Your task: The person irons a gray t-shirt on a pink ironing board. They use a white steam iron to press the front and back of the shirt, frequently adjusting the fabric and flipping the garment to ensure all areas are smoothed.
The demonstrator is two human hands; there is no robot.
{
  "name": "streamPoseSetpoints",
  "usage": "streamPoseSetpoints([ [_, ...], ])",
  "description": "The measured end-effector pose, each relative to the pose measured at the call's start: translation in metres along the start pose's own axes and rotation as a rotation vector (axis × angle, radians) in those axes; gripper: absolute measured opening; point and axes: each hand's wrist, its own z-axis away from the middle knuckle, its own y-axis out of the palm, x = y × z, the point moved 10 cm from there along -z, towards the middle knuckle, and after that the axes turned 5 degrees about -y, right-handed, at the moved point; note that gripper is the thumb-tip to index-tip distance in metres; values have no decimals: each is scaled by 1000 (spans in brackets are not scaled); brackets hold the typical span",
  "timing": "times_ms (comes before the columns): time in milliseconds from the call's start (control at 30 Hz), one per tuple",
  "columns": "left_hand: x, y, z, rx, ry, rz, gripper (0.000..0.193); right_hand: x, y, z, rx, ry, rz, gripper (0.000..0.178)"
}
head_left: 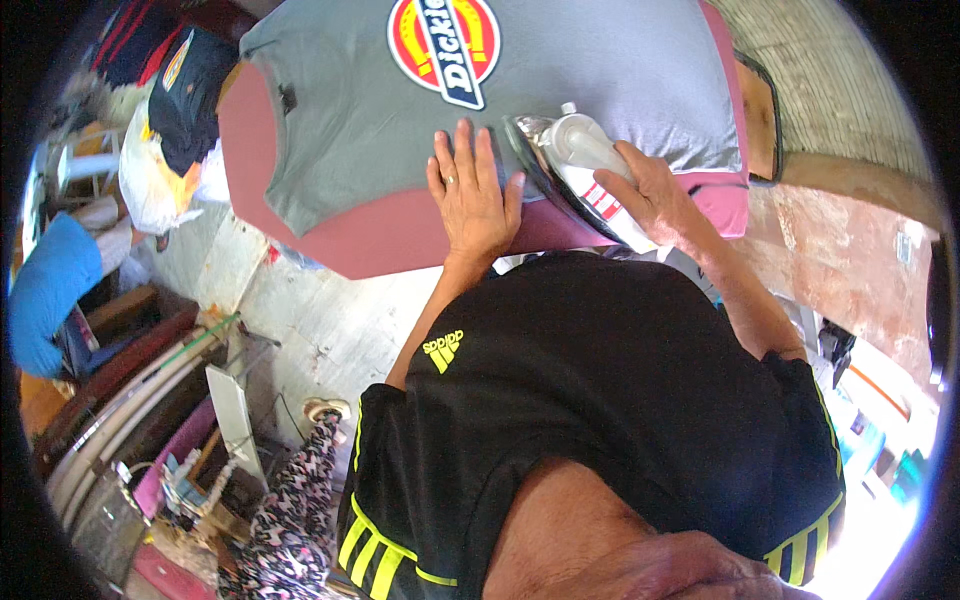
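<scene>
A grey T-shirt with a round red, yellow and white printed emblem is spread over a maroon-covered ironing board. My left hand lies flat on the shirt's near part, below the emblem, fingers spread and a ring on one of them. Just right of it, my right hand is wrapped round the handle of a white and silver clothes iron. The iron's pointed front faces up and left. Its soleplate rests along the near edge of the shirt; exact contact is hard to make out.
Dark folded clothes and a white plastic bag lie left of the board. Blue cloth, long pipes and assorted clutter fill the lower left. A wooden surface stands beyond the board's right end.
</scene>
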Motion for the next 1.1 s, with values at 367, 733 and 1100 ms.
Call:
streamPoseSetpoints([
  [367,-17,21,1,125,62,-262,68,-54,-121,-148,-705,-561,842,55],
  [733,-18,12,2,-37,52,-366,68,-51,-126,-122,-159,-427,166,50],
  [1100,-12,5,11,-87,23,-420,68,-42,-124,-15,265,-503,560,44],
])
